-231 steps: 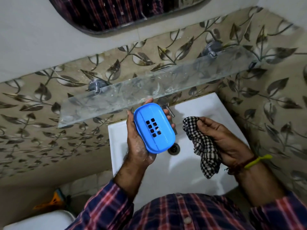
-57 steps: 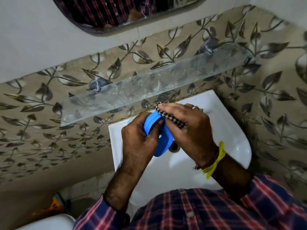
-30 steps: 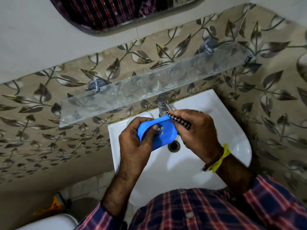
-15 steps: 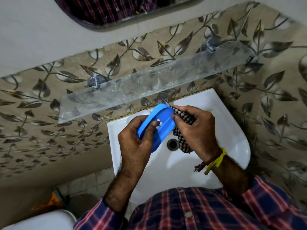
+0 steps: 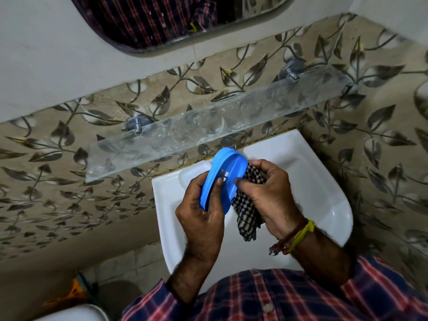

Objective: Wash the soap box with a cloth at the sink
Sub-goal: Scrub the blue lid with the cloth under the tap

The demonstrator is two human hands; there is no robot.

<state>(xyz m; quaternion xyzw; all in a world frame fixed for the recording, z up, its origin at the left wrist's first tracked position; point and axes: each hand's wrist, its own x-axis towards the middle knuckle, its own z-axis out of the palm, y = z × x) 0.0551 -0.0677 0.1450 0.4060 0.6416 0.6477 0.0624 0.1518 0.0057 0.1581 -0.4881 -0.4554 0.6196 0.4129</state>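
I hold a blue oval soap box (image 5: 228,166) tilted on edge over the white sink (image 5: 319,193). My left hand (image 5: 203,214) grips its lower end, thumb pressed inside near the drain holes. My right hand (image 5: 271,195) clutches a black-and-white checked cloth (image 5: 247,218) against the box's right side. The cloth hangs down between my hands. Both hands hide the sink's drain.
A glass shelf (image 5: 208,126) juts from the leaf-patterned wall just above the sink. The tap (image 5: 228,142) peeks out behind the box's top. A mirror (image 5: 162,17) is above. An orange object (image 5: 69,295) lies on the floor at lower left.
The box has turned more upright, its hollow side facing right. My right hand with the cloth slid lower along the box's right side, and more cloth hangs below.
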